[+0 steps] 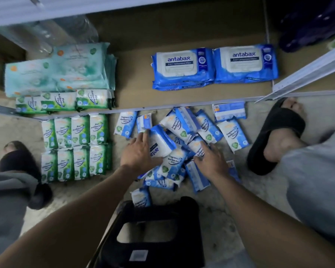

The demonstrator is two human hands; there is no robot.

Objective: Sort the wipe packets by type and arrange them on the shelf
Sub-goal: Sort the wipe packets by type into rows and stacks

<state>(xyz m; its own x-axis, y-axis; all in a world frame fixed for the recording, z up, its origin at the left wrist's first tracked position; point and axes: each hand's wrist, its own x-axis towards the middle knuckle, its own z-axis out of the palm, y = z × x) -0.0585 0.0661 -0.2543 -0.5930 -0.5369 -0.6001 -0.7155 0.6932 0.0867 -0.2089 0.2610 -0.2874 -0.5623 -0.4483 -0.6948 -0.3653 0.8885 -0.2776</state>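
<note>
Sorting blue wipe packets.
Left hand (pixel 137 152) is gripping a blue-white antabax pack (pixel 161 144); right hand (pixel 211 160) is resting, fingers spread, on the pile (pixel 179 126).

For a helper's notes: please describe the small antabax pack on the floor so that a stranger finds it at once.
In front of the shelf, a blue pile lies on the floor. The pack sits at its left side, against the left hand. It alone there reads antabax, upside down; its neighbours read Fragrance Free.

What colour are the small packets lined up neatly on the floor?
The lined-up packets are green and white; head view.
</note>
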